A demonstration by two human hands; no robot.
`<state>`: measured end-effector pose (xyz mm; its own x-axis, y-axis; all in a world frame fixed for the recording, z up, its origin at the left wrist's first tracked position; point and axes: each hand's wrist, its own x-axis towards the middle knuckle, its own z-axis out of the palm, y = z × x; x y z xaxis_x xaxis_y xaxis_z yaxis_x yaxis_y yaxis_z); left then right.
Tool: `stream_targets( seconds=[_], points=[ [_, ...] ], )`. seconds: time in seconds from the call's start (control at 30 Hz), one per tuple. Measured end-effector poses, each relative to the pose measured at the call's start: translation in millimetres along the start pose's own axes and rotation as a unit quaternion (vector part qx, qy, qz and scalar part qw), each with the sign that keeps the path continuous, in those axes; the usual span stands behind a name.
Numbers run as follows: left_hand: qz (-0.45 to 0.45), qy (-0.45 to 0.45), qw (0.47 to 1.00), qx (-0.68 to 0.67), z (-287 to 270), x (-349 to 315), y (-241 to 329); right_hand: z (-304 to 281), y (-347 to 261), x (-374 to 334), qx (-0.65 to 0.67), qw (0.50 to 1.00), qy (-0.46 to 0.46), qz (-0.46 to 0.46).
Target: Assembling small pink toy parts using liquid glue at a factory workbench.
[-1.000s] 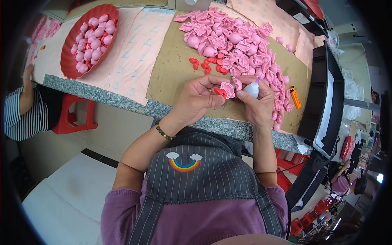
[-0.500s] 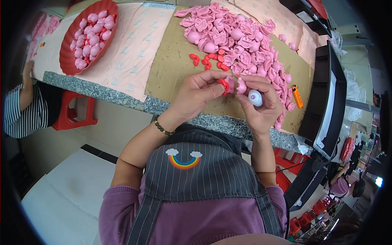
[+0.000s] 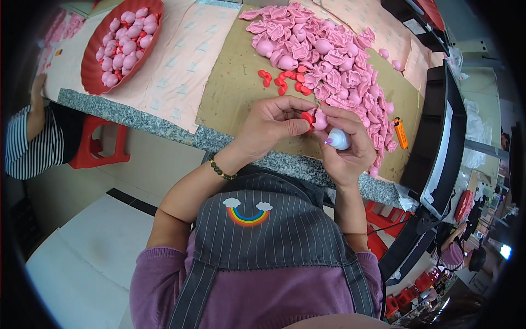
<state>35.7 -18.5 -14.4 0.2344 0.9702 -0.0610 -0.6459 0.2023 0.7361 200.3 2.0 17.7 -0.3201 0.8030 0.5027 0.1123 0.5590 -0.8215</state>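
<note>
My left hand [image 3: 274,123] is closed, thumb and fingers pinching a small red plastic piece [image 3: 308,119]. Pressed up against it is a rounded pink plastic part [image 3: 319,120], which the fingertips of my right hand [image 3: 350,142] also touch. Tucked in that same right hand is a small white squeeze bottle [image 3: 338,139], its purple tip pointing left. Just beyond my hands lie several loose red pieces [image 3: 282,82] on a brown board [image 3: 224,93]. A large heap of pink molded parts [image 3: 329,60], some round and some frilled, covers the board's far and right side.
A red scalloped bowl [image 3: 90,68] with round pink and red pieces stands at the far left. An orange cutter [image 3: 401,133] lies right of the heap, beside a black tray [image 3: 435,142]. The table has a granite edge [image 3: 148,118]. Another person's striped sleeve [image 3: 19,142] shows at left.
The pink parts held apart between my two hands have come together against the red piece. The bottle in my right hand has turned, so its tip now points left.
</note>
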Motion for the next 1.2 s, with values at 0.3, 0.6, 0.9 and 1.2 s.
stream_targets(
  seconds=[0.3,0.6,0.9,1.2],
  points=[
    [-0.003,-0.007,1.000,-0.013,0.5,0.0,2.0,-1.2,2.1,-1.6,-0.024,1.000,-0.008,0.001],
    [0.009,-0.006,1.000,-0.005,-0.4,0.4,-0.2,-0.2,2.5,-3.9,-0.024,1.000,-0.001,0.008],
    [0.027,0.003,0.999,0.023,1.6,-0.1,-0.3,3.0,-4.1,-0.1,-0.067,0.998,0.004,-0.004],
    [0.011,0.017,0.999,0.029,2.7,0.0,2.4,4.6,-3.1,0.7,-0.061,0.998,0.022,-0.006]
  ],
)
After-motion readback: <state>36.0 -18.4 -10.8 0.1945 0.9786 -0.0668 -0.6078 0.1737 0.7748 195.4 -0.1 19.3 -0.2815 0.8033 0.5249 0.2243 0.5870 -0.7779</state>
